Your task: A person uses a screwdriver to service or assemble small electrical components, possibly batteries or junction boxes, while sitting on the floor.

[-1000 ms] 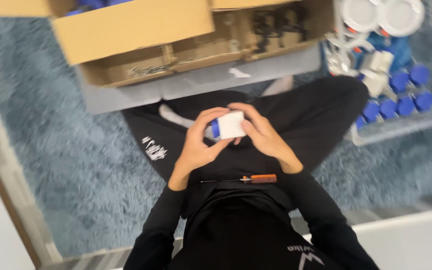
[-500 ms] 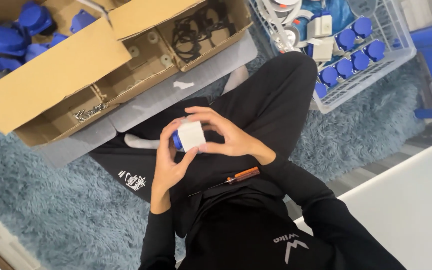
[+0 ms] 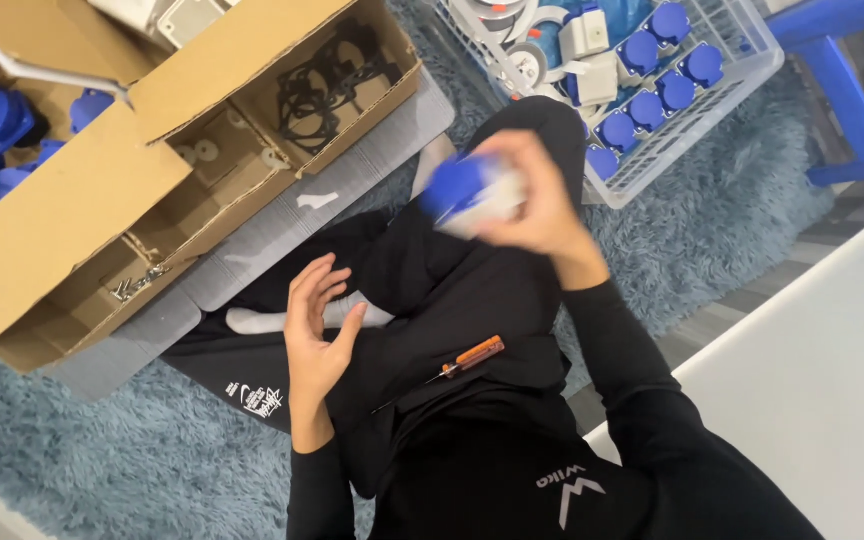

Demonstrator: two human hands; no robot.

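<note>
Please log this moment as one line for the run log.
right hand: holds blurred blue-and-white plastic socket box | left hand: open, empty, over lap | orange-handled screwdriver: on lap

The room is evenly and brightly lit, a soft daylight-like wash with no hard shadows; only faint shade sits inside the cardboard box at upper left. At lower right a white surface is nearly blown out, pale and featureless. The black clothing at lower centre swallows detail, its folds barely showing. Strong motion blur smears the right hand and the blue-and-white part it grips, upper centre, so their edges cannot be made out. The left hand, the screwdriver and the rug stay fairly sharp. Straight lines bend slightly towards the frame edges.
</note>
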